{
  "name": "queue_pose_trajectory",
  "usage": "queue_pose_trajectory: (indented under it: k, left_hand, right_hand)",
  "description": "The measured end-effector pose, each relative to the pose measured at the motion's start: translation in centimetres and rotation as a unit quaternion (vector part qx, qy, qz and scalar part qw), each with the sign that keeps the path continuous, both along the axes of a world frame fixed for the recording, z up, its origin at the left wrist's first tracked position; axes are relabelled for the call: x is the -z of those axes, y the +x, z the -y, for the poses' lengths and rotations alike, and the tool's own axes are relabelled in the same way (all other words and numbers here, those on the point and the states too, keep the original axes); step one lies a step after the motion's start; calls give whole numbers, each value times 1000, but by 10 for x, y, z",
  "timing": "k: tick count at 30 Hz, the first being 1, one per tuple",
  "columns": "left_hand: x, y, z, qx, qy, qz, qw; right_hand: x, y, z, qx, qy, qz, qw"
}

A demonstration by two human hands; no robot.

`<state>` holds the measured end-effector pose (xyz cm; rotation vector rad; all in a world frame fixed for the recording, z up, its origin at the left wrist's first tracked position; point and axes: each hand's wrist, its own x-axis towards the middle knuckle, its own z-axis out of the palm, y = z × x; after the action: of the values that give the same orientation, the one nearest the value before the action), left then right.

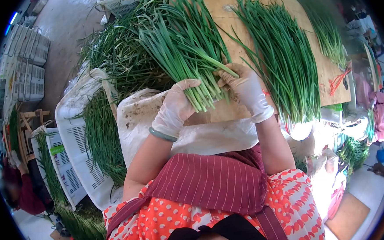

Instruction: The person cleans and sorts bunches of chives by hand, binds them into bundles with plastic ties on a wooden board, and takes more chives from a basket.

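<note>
My left hand [175, 107], in a thin whitish glove, is closed around the pale lower ends of a bunch of garlic chives [178, 55]. The leaves fan away from me over the wooden board [228, 32]. Gloved as well, my right hand [245, 90] pinches a thick pale chive stalk [217, 64] at the right side of the bunch. Its fingertips are partly hidden among the stems. To the right of it, a large sheaf of chives [287, 63] lies on the board with its white ends towards me.
Loose leaf litter [124, 58] is heaped left of the board. White plastic crates [76, 136] with chives stand lower left, more crates [27, 55] farther back. Red ties [340, 81] lie at the board's right edge. Another person's sleeve [29, 191] shows at far left.
</note>
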<state>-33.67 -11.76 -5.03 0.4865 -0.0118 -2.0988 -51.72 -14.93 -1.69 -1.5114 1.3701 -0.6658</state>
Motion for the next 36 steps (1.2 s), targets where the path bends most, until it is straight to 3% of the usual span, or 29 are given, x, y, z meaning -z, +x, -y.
queue_pose_trajectory:
  k: [2,6,8,9,10,11,12,14,21,24,27,32,36]
  left_hand:
    - [4,0,1,-1,2,-4,1000]
    - [3,2,0,-2,-3,2,1000]
    - [3,2,0,-20,10,13,1000]
    - [1,1,0,-21,10,13,1000]
    - [-1,0,0,-23,14,15,1000]
    - [-5,-1,0,-25,18,17,999]
    - [-8,-1,0,-25,17,18,999]
    - [-14,-2,-1,-22,10,15,1000]
    - [6,0,1,-30,15,-30,999]
    - [3,-1,1,-39,-1,-39,998]
    - [-4,-1,1,-21,-17,-32,999]
    - [-5,-7,2,-95,51,-31,994]
    - [4,-7,9,-89,97,14,991]
  right_hand:
    - [-8,0,1,68,111,240,962]
    - [-3,3,-4,78,117,224,964]
    - [8,11,-10,63,-64,187,978]
    - [5,11,-10,62,-65,187,978]
    - [0,11,-10,36,-185,32,982]
    - [-4,11,-10,9,-299,-124,946]
    - [-3,12,-10,9,-300,-123,946]
    - [-2,15,-11,15,-437,-214,873]
    - [-8,18,-11,-48,-424,-278,860]
    - [-1,21,-9,-26,-457,-208,864]
    - [0,20,-12,-71,-453,-278,844]
    - [-6,32,-16,-76,-484,-297,819]
    - [-2,35,-23,-128,-432,-326,831]
